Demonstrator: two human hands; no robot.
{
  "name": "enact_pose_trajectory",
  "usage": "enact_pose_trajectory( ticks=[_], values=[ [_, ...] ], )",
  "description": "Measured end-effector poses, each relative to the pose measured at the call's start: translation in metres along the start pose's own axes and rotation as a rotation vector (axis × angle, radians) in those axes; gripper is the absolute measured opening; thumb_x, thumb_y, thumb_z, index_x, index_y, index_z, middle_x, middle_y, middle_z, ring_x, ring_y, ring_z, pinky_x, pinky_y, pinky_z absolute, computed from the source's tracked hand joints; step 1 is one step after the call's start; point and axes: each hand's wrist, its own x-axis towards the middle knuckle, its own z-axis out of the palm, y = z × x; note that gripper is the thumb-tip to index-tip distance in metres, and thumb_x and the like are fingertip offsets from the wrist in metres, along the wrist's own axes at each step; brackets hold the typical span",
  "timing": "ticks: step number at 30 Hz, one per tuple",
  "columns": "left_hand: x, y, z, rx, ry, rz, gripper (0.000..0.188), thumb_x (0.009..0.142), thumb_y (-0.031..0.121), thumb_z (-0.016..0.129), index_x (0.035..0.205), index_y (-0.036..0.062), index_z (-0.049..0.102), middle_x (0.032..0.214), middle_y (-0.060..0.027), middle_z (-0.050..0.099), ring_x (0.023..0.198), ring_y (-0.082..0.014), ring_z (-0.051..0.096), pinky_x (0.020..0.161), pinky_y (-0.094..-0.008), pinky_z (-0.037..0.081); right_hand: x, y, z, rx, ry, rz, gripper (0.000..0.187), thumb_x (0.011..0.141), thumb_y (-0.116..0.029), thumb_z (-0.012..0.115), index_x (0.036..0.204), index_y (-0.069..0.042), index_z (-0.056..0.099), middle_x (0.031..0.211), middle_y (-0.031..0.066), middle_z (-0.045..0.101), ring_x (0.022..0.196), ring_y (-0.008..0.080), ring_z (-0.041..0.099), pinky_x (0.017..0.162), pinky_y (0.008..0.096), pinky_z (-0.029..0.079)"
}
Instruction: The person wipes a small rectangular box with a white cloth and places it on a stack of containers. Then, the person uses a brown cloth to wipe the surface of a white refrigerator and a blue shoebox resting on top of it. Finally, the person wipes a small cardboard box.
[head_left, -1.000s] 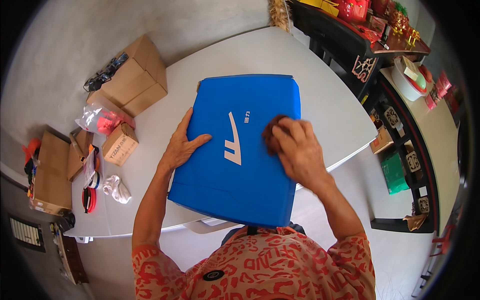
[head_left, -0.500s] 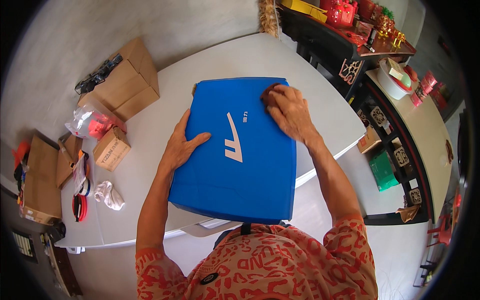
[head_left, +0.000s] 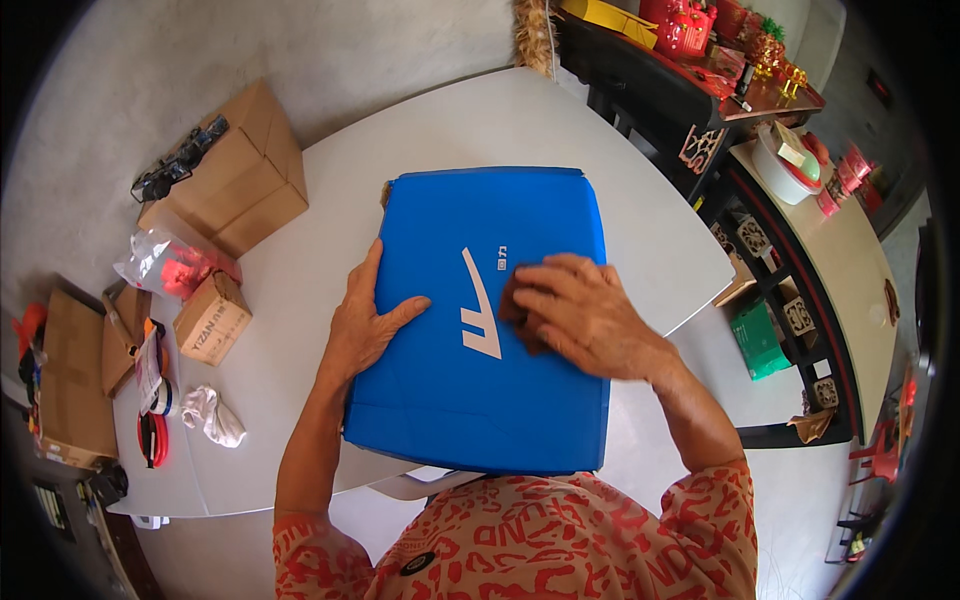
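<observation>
A blue shoebox [head_left: 430, 375] with a white mark on its lid lies at the near edge of the white table. My left hand [head_left: 365, 320] holds it by the left side, the thumb flat on the lid and the fingers along the side. In my right hand [head_left: 590, 315] is a dark brown cloth [head_left: 518, 312], bunched under the fingers and pressed on the lid just right of the white mark. The cloth is partly hidden by the hand and a little blurred. One far left corner of the box looks worn.
On the table's left stand a large cardboard box [head_left: 245, 180], a clear bag with red contents [head_left: 185, 265], a small carton [head_left: 212, 320] and a crumpled white cloth [head_left: 213, 416]. Another carton [head_left: 75, 385] sits farther left. To the right is a low shelf unit [head_left: 840, 260].
My right hand has slid the brown cloth from the lid's far right corner down toward the middle. My left hand keeps its hold on the box's left side.
</observation>
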Motion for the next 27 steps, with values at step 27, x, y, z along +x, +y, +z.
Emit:
enact_pose_trajectory(
  ticks=[27],
  values=[
    [-0.001,0.001,0.002,-0.065,0.026,-0.055,0.094,0.073,0.057,0.069,0.146,0.0119,0.03,0.141,-0.0261,0.037,0.122,-0.0418,0.047,0.094,-0.0521,0.046,-0.02,-0.019,0.003,0.01,0.072,0.145,0.036,0.087,-0.025,0.048,0.119,-0.016,0.06,0.129,0.0152,0.045,0.114,0.0311,0.041,0.091,0.0499,0.029]
  ],
)
